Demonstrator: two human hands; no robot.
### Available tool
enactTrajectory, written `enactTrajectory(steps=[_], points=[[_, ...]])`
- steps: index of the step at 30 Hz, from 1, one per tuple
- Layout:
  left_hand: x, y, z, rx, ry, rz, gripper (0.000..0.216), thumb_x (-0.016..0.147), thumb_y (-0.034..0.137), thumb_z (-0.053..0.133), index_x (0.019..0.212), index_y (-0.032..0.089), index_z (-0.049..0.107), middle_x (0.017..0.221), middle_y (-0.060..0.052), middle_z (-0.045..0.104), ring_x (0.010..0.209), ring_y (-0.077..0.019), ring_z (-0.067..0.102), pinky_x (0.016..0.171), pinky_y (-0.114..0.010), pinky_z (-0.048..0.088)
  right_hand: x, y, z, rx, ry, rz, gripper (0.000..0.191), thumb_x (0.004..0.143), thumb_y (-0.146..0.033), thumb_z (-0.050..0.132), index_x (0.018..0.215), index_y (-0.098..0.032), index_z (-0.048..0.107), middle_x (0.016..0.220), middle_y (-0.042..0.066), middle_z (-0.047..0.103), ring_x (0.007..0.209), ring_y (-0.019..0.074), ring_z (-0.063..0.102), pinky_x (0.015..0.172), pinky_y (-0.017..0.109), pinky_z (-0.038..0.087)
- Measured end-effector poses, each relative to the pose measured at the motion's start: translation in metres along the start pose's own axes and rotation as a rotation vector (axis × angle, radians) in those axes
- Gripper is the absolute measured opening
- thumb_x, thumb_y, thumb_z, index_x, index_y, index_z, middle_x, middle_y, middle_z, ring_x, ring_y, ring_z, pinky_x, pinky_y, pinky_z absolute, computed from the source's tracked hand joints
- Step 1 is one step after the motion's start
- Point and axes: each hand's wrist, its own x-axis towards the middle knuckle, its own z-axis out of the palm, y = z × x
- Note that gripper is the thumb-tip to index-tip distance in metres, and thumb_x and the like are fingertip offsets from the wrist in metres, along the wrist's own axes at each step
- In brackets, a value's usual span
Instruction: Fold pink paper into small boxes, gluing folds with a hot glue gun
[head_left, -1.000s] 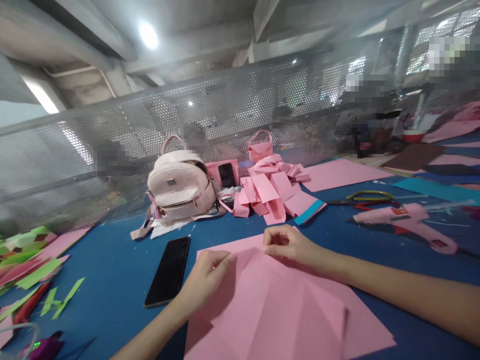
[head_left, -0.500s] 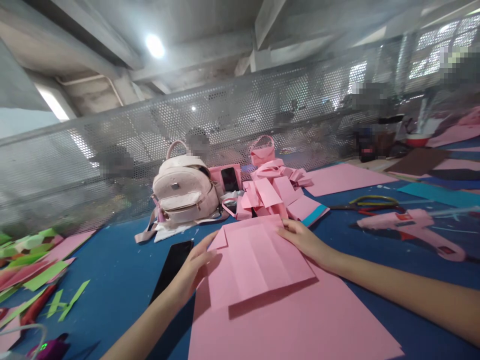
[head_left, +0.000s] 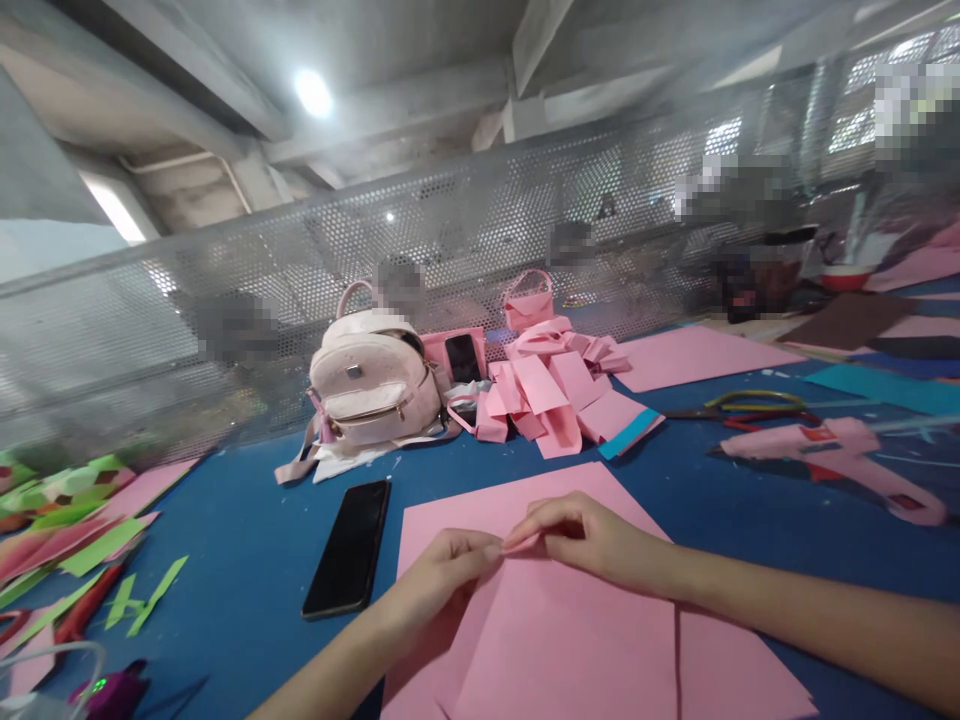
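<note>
A large pink paper sheet [head_left: 570, 640] lies on the blue table [head_left: 247, 560] in front of me, partly folded over itself. My left hand [head_left: 442, 575] and my right hand [head_left: 585, 535] meet at the top of the fold, each pinching the paper's raised edge between thumb and fingers. Both hands are closed on the paper. Another layer of the same pink paper lies flat beneath, reaching toward the far side.
A black phone [head_left: 349, 548] lies just left of the paper. Behind stand a pale pink backpack [head_left: 371, 385] and a heap of folded pink paper pieces [head_left: 555, 390]. Scissors [head_left: 742, 405] and a pink glue gun [head_left: 832, 450] lie right. Green and pink scraps [head_left: 75, 530] lie left.
Half a second ago the folded part was lifted and spread away from me with my hands at its far corners. Now it is folded back and both hands pinch its edge close together.
</note>
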Motion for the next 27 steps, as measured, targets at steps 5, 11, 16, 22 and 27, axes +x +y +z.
enactTrajectory(steps=[5, 11, 16, 22, 27], points=[[0.001, -0.003, -0.001, 0.129, -0.013, -0.005, 0.034, 0.072, 0.044, 0.073, 0.065, 0.013, 0.060, 0.052, 0.004, 0.044, 0.049, -0.0090, 0.040, 0.054, -0.023, 0.031, -0.003, -0.006, 0.000, -0.024, -0.039, -0.051, 0.027, 0.074, -0.008, 0.058, 0.090, -0.021, 0.076, 0.092, 0.004, 0.066, 0.086, 0.0176, 0.062, 0.076, 0.028, 0.047], [0.004, -0.004, -0.001, 0.493, 0.055, 0.093, 0.042, 0.080, 0.038, 0.061, 0.052, 0.020, 0.035, 0.052, 0.007, 0.023, 0.051, -0.0076, 0.017, 0.048, -0.025, 0.013, -0.004, -0.013, 0.003, -0.045, -0.062, 0.006, 0.008, 0.077, -0.019, 0.066, 0.084, -0.020, 0.071, 0.089, 0.002, 0.063, 0.082, 0.0163, 0.058, 0.074, 0.027, 0.045], [0.003, -0.011, 0.009, 0.683, 0.105, 0.208, 0.039, 0.082, 0.031, 0.051, 0.052, 0.020, 0.030, 0.055, 0.005, 0.021, 0.054, -0.0086, 0.017, 0.050, -0.027, 0.013, -0.006, -0.011, 0.015, -0.143, 0.052, 0.105, 0.004, 0.079, -0.016, 0.061, 0.078, -0.018, 0.059, 0.074, -0.003, 0.056, 0.068, 0.0123, 0.047, 0.062, 0.024, 0.037], [-0.002, -0.008, 0.015, 0.715, 0.125, 0.253, 0.035, 0.082, 0.025, 0.048, 0.051, 0.019, 0.031, 0.056, 0.004, 0.022, 0.054, -0.0088, 0.020, 0.049, -0.027, 0.015, -0.006, -0.012, 0.009, -0.097, -0.022, 0.097, 0.019, 0.081, -0.018, 0.058, 0.067, -0.018, 0.046, 0.062, -0.006, 0.039, 0.060, 0.0101, 0.035, 0.054, 0.023, 0.028], [0.002, -0.003, -0.003, 0.709, 0.181, 0.301, 0.042, 0.084, 0.035, 0.052, 0.052, 0.020, 0.028, 0.057, 0.004, 0.021, 0.054, -0.0088, 0.019, 0.050, -0.027, 0.014, 0.001, -0.002, -0.023, -0.107, 0.041, 0.050, 0.026, 0.083, -0.025, 0.060, 0.065, -0.018, 0.043, 0.061, -0.005, 0.041, 0.057, 0.0097, 0.041, 0.052, 0.023, 0.032]])
